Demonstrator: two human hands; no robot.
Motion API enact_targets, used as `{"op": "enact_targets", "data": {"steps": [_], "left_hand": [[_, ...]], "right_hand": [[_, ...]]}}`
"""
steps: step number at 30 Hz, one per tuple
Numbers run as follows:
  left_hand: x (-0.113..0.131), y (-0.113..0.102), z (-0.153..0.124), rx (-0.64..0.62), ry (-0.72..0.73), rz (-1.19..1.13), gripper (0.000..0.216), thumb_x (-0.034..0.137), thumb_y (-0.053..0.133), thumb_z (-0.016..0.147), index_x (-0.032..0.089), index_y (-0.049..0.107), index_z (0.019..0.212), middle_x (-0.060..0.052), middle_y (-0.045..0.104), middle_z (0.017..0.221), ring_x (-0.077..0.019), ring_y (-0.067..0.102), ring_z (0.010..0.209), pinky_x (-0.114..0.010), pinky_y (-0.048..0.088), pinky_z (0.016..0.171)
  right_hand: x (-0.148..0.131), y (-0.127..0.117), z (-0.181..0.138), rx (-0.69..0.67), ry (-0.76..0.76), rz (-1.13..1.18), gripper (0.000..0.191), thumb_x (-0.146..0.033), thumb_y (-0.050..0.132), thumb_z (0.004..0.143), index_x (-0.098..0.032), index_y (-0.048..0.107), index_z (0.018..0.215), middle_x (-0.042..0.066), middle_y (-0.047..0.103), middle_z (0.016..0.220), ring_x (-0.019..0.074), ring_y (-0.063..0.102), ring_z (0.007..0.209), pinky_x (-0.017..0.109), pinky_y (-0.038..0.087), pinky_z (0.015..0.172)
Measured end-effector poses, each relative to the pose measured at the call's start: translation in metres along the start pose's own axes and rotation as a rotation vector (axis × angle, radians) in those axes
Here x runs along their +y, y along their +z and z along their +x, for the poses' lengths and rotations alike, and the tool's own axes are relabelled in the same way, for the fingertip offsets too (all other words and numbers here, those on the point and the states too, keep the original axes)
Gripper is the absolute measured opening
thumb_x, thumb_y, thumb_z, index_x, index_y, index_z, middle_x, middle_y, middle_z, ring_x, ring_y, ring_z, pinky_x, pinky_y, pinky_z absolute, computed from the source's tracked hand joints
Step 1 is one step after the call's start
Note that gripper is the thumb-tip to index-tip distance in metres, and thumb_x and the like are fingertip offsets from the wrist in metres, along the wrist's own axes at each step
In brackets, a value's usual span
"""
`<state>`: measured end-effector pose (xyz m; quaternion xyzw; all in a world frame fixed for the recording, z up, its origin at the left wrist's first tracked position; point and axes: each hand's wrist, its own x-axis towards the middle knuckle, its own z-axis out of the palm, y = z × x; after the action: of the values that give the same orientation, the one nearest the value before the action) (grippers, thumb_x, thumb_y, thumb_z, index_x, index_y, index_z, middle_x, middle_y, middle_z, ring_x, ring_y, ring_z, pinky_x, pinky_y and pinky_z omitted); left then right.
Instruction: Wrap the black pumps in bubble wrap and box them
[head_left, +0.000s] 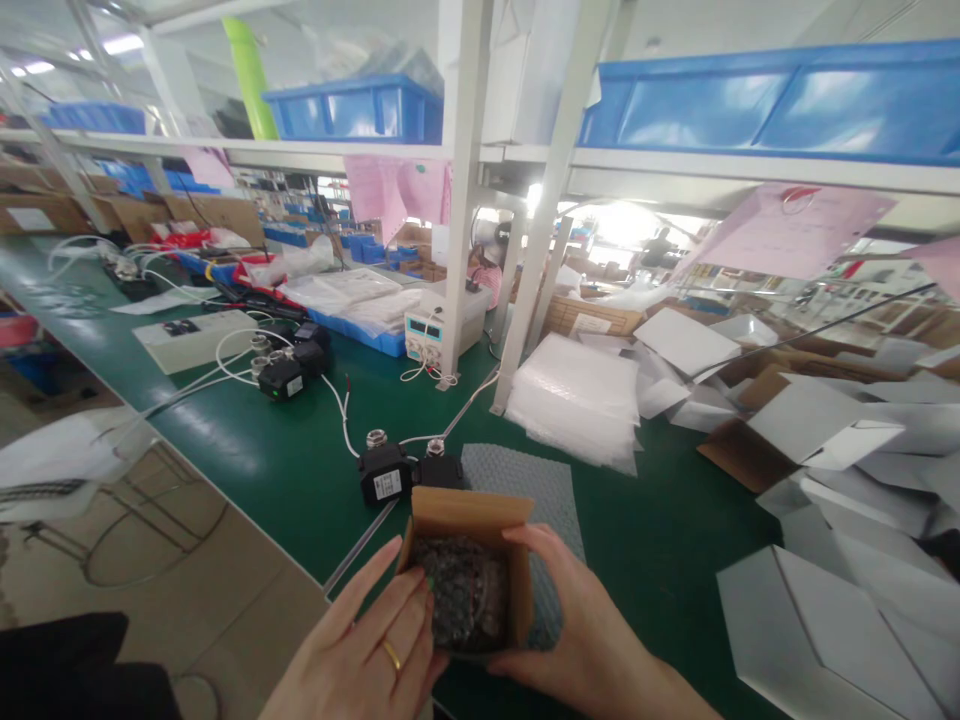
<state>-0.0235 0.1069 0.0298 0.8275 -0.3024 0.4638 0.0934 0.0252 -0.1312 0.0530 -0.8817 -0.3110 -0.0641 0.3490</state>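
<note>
At 6 o'clock over table (300,470), left hand (367,650) & right hand (577,640) clasp small carton (469,520), bubble-wrapped part (461,600) inside. Packing step; flap closing prob. needs one hand freed.

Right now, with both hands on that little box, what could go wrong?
1. The small cardboard box is held above the green table's near edge, so a slip of the left hand or right hand might send it to the floor.
2. Its flap is open, so the bubble-wrapped item could tip out.
3. The black devices and their white cables lie just beyond and might get snagged.
</note>
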Motion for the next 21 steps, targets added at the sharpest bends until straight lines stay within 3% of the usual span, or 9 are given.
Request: {"op": "enact_targets", "data": {"steps": [2,5,7,8,10,13,15,17,21], "left_hand": [[-0.001,-0.003,-0.002,0.029,-0.007,-0.049,0.033,0.020,0.044,0.109,0.012,0.073,0.096,-0.004,0.075,0.101,-0.0150,0.068,0.105,-0.036,0.023,0.131],[-0.009,-0.008,-0.009,0.064,-0.014,-0.143,0.021,0.015,0.053,0.104,0.017,0.070,0.115,-0.002,0.071,0.122,-0.0160,0.063,0.121,-0.035,0.027,0.129],[-0.016,-0.007,-0.017,0.054,-0.174,-0.219,0.041,0.018,0.066,0.096,0.019,0.059,0.137,-0.008,0.061,0.139,-0.0224,0.057,0.130,-0.037,0.040,0.122],[-0.019,-0.003,-0.022,0.040,-0.296,-0.281,0.057,0.024,0.072,0.092,0.019,0.051,0.146,-0.011,0.056,0.144,-0.0265,0.055,0.133,-0.040,0.046,0.117],[-0.022,0.010,-0.031,-0.009,-0.511,-0.517,0.082,0.044,0.080,0.087,0.022,0.038,0.155,-0.014,0.051,0.149,-0.0331,0.053,0.135,-0.045,0.054,0.109],[-0.021,0.037,-0.042,-0.083,-0.648,-0.966,0.095,0.062,0.083,0.079,0.028,0.035,0.155,-0.013,0.051,0.150,-0.0366,0.052,0.136,-0.047,0.052,0.111],[-0.019,0.051,-0.046,-0.108,-0.728,-1.161,0.099,0.064,0.087,0.072,0.026,0.040,0.151,-0.013,0.052,0.148,-0.0377,0.051,0.136,-0.047,0.049,0.113],[-0.018,0.059,-0.048,-0.117,-0.793,-1.260,0.102,0.064,0.091,0.066,0.023,0.043,0.146,-0.014,0.054,0.145,-0.0385,0.051,0.135,-0.048,0.047,0.115],[-0.019,0.064,-0.056,-0.145,-0.829,-1.327,0.110,0.060,0.095,0.061,0.020,0.043,0.149,-0.017,0.049,0.148,-0.0409,0.046,0.138,-0.051,0.040,0.119]], "right_hand": [[-0.008,-0.019,-0.001,0.034,-0.159,-0.113,0.070,-0.028,0.093,0.068,-0.019,0.058,0.128,0.014,0.059,0.131,0.0301,0.061,0.121,0.041,0.056,0.103],[-0.032,-0.047,-0.003,0.265,-0.359,-0.313,0.030,-0.027,0.068,0.095,-0.022,0.061,0.123,0.010,0.060,0.126,0.0198,0.063,0.114,0.027,0.056,0.097],[-0.051,-0.054,0.001,0.288,-0.416,-0.379,0.022,-0.017,0.054,0.101,-0.019,0.060,0.123,0.008,0.065,0.117,0.0152,0.066,0.105,0.021,0.055,0.094],[-0.060,-0.054,0.005,0.233,-0.434,-0.392,0.023,-0.012,0.050,0.101,-0.017,0.060,0.122,0.008,0.067,0.114,0.0153,0.067,0.102,0.021,0.056,0.093],[-0.074,-0.045,0.017,-0.001,-0.408,-0.443,0.024,-0.007,0.050,0.097,-0.013,0.063,0.116,0.009,0.071,0.107,0.0193,0.070,0.095,0.027,0.060,0.088],[-0.087,-0.023,0.043,-0.490,-0.172,-0.688,0.018,-0.008,0.061,0.090,-0.010,0.070,0.106,0.011,0.072,0.097,0.0281,0.072,0.086,0.039,0.064,0.078],[-0.096,-0.012,0.059,-0.724,0.006,-0.848,0.023,-0.011,0.068,0.088,-0.007,0.070,0.111,0.015,0.072,0.099,0.0324,0.072,0.089,0.043,0.064,0.079],[-0.103,-0.006,0.071,-0.795,0.078,-0.907,0.036,-0.009,0.074,0.083,-0.004,0.067,0.118,0.018,0.070,0.108,0.0345,0.071,0.098,0.045,0.063,0.086],[-0.101,-0.003,0.075,-0.792,0.107,-0.867,0.058,-0.010,0.081,0.073,-0.005,0.061,0.128,0.018,0.067,0.117,0.0357,0.067,0.107,0.048,0.060,0.093]]}}
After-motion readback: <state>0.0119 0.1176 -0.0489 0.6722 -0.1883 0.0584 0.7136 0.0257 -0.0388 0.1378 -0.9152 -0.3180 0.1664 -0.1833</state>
